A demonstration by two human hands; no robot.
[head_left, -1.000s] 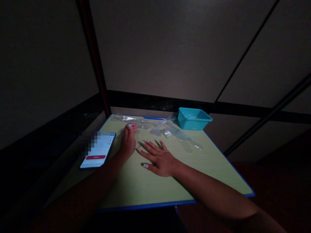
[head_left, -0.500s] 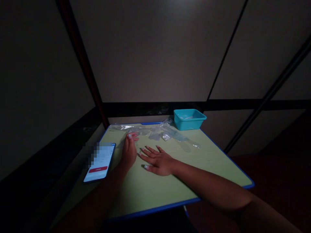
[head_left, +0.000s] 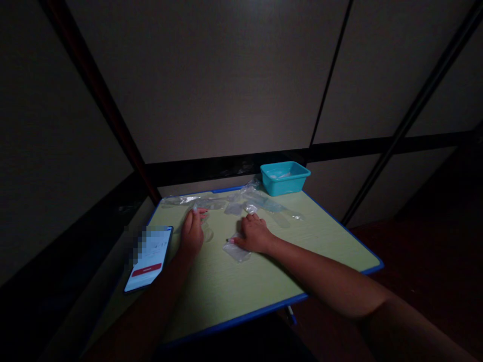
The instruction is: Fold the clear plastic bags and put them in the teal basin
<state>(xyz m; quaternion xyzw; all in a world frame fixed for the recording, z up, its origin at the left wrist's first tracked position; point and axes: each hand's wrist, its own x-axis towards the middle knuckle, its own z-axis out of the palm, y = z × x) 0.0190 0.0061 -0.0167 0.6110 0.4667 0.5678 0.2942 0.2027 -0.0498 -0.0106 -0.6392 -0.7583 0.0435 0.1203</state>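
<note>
On the pale green table, my right hand point(head_left: 257, 234) has its fingers curled, with the thumb over a small square piece of clear plastic point(head_left: 238, 252) lying under it. Part of that plastic is hidden by the hand. My left hand point(head_left: 191, 232) rests on its edge to the left, thumb up and fingers stretched out to the right. Thin see-through film point(head_left: 209, 235) shows beside it; whether the hand touches this film is unclear. Beyond both hands lie crumpled clear wrappings point(head_left: 181, 200) and a flat small packet point(head_left: 234, 208).
A turquoise basket point(head_left: 285, 187) with something whitish inside stands at the back right corner. A lit phone point(head_left: 151, 259) lies at the left edge. The table point(head_left: 309, 241) has a blue rim and meets a panelled wall point(head_left: 226, 100).
My right hand has gone from flat and spread to curled, and the square plastic now shows beneath it. The view has shifted, and my left hand stays in about the same place.
</note>
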